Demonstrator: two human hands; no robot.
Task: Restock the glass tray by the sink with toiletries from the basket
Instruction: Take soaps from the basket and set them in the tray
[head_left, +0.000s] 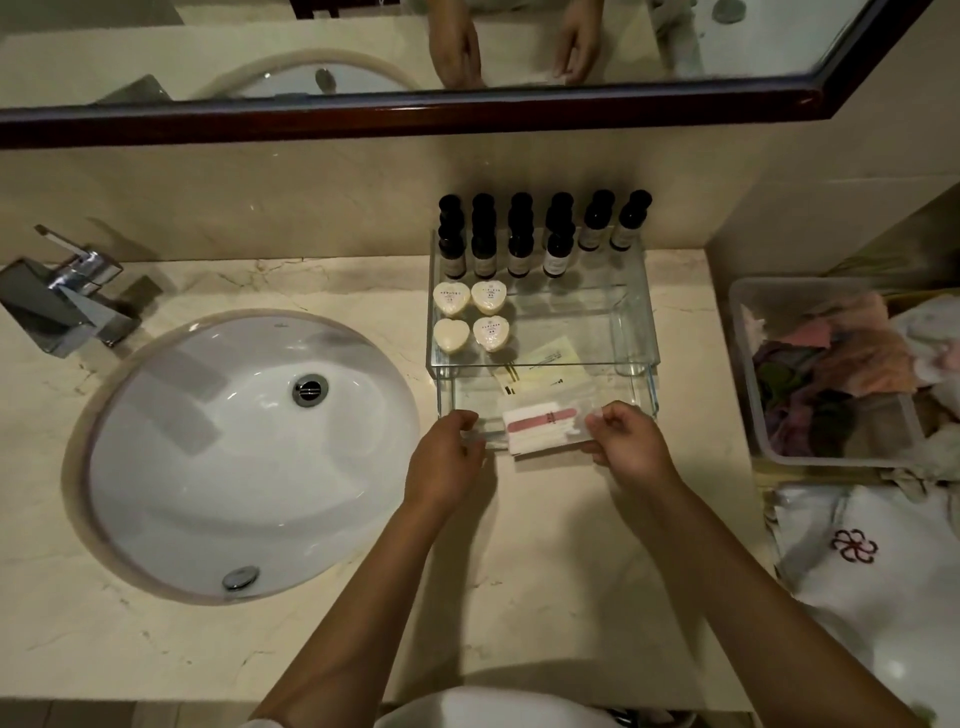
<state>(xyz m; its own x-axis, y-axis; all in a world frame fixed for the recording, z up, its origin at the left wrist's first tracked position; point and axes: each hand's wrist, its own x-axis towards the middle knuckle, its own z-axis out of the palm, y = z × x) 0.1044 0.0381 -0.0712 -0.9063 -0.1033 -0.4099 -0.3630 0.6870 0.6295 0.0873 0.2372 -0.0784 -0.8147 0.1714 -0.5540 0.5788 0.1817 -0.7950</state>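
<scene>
The counter (545, 561) was pale veined marble, with an oval white sink (218, 467) set under it on the left and a chrome tap (67, 296) behind the bowl. Both bare forearms reached in from the near edge. The left hand (449, 457) had its fingers curled onto the left end of a clear-wrapped packet (545, 428), and the right hand (626, 441) pinched the right end between thumb and forefinger. The packet, white with a pink strip across it, sat level at the near edge of the glass tray (592, 317). Whether it lay inside the tray or against the front wall could not be determined through the glass. Inside the tray lay pale flat sachets (550, 358), then four heart-shaped soaps (475, 314) at the left. Six dark-capped bottles (519, 239) stood in a row at the far side. Print on the soaps, sachets and bottle labels was too small to read. To the right, a clear plastic basket (748, 364) held crumpled cloths and was partly cut off. Nearer lay a white cloth (883, 597) bearing a red flower emblem. Above the beige wall, a dark-framed mirror (415, 117) reflected both hands.
</scene>
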